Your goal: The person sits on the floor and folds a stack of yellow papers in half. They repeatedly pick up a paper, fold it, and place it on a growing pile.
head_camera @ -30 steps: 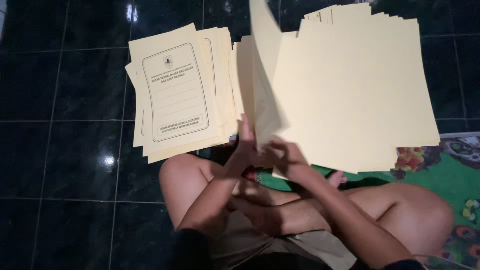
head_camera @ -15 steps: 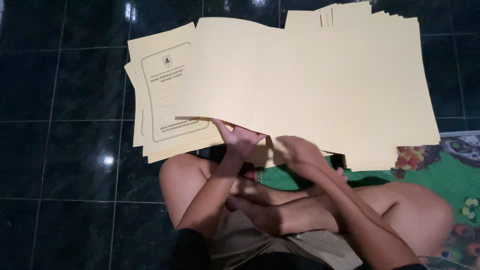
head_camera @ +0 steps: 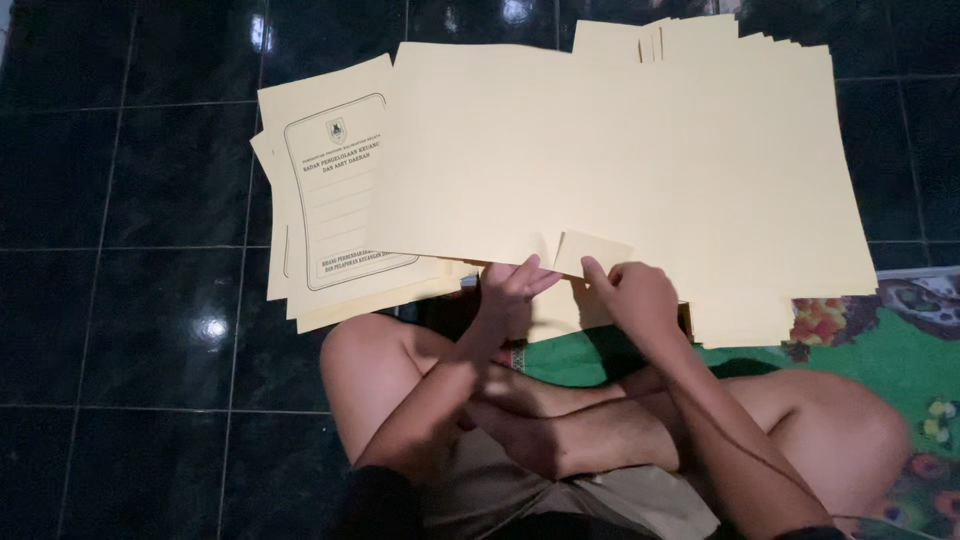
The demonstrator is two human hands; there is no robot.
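The cream folder sheet [head_camera: 560,160] lies opened out flat across the middle of the head view, spread over the dark tiled floor [head_camera: 120,300] just beyond the person's crossed legs [head_camera: 600,430]. Its near edge shows a small folded tab [head_camera: 592,250], and both hands meet there. The left hand [head_camera: 512,292] has its fingers curled loosely against the near edge of the sheet, just left of the tab — whether they pinch the paper or only press on it cannot be told. The right hand [head_camera: 635,295] sits just right of it, index finger stretched out onto the tab's near edge and the other fingers bent; it touches the tab rather than closing round it.

To the left, partly under the open sheet, lies a stack of folded folders [head_camera: 320,200], the top one showing a printed frame with an emblem and ruled lines. To the right and far side, a fanned stack of unfolded sheets [head_camera: 780,180] of the same cream colour sits under the open one, its corners stepping out at the far edge and at the near right. A green patterned mat [head_camera: 880,340] lies on the right — under the person's right knee and the near corner of that stack.
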